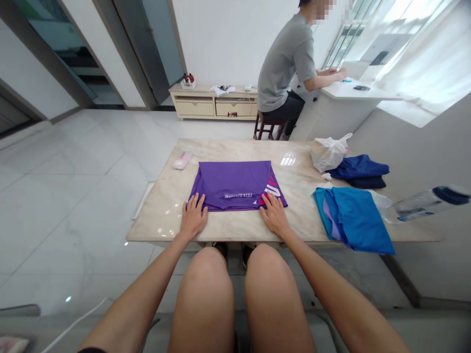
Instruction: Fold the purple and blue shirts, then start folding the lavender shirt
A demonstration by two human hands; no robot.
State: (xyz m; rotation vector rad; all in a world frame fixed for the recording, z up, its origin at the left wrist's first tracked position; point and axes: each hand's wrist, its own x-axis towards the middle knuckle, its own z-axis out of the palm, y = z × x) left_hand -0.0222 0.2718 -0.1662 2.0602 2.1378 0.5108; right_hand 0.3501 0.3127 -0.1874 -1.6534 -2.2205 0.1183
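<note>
A purple garment (235,181), folded into a rough rectangle, lies flat on the marble-topped table (228,228). White print and a pink-and-white pattern show near its lower right part. At its near left corner rests my left hand (194,215), fingers spread flat on the cloth edge. My right hand (274,213) lies on the near right corner over the pattern, its fingers also stretched out. Neither hand grips the fabric.
On the right are folded blue garments (362,215), dark blue cloth (358,169), a white plastic bag (329,152) and a clear bottle (423,203). A pink packet (182,160) lies at the far left. Beyond, a person (285,63) sits at a white desk (353,90).
</note>
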